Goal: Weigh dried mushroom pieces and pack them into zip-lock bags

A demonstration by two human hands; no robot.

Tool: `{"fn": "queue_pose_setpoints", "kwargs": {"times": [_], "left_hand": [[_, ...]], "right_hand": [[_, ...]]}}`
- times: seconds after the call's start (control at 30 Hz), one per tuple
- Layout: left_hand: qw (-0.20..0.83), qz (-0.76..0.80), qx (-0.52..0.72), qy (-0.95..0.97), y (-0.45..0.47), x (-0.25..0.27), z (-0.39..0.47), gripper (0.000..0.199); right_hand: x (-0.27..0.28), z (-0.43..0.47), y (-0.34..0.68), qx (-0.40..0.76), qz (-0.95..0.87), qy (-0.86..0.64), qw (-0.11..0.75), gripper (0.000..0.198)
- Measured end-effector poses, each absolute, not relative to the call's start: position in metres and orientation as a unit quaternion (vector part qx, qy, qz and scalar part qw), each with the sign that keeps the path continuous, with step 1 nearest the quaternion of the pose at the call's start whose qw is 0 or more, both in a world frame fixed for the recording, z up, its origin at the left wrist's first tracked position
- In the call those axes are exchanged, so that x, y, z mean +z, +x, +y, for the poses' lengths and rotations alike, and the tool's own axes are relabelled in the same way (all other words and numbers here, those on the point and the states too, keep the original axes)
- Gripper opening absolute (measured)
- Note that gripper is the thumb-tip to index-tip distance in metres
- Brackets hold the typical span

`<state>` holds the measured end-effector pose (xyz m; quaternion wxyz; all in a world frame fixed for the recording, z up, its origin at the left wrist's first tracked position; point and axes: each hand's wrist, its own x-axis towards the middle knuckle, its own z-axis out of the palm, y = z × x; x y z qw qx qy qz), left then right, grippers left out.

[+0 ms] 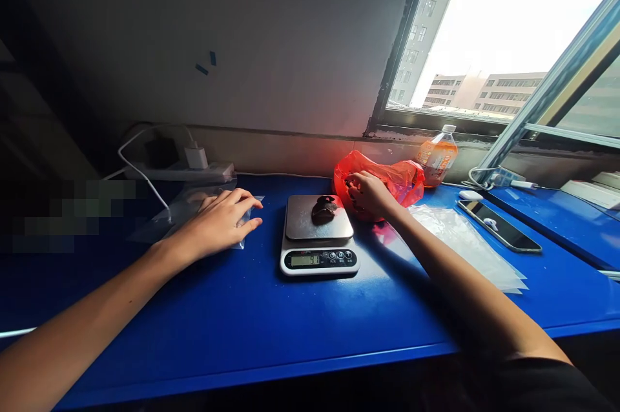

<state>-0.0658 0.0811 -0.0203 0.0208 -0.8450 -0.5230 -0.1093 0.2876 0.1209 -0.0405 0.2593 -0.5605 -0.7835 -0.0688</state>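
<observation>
A digital kitchen scale stands at the middle of the blue table, its display reading about 9.1. A few dark brown, curled pieces, like dried mushrooms, lie on its metal plate. To its left, my left hand rests with fingers stretched over a clear plastic bag, holding nothing. My right hand reaches into the mouth of a red plastic bag with its fingers curled together. Dark bits show beside those fingers, but what they grip is partly hidden.
Flat clear plastic bags lie right of the red bag. Beyond them are a phone with a white earbud on it and an earbud case. An orange drink bottle stands by the window. A power strip with a charger sits back left.
</observation>
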Motion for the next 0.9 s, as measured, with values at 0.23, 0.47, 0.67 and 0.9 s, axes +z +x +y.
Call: {"fn": "queue_pose_setpoints", "kwargs": {"times": [0.23,0.47,0.67,0.9], "left_hand": [[0.027,-0.519,-0.117,-0.847,-0.070,-0.023,0.083,0.046],[0.021,-0.512,-0.107,-0.852,-0.068,-0.024,0.082,0.045],[0.019,-0.500,-0.122,-0.857,-0.071,-0.027,0.084,0.043],[0.016,-0.495,-0.130,-0.859,-0.072,-0.029,0.087,0.044]], "right_hand": [[-0.046,0.135,0.288,-0.058,-0.792,-0.566,0.220,0.023],[-0.048,0.138,0.290,-0.057,-0.797,-0.565,0.207,0.030],[-0.046,0.136,0.292,-0.072,-0.779,-0.585,0.214,0.022],[-0.031,0.142,0.296,-0.069,-0.765,-0.602,0.216,0.019]]}}
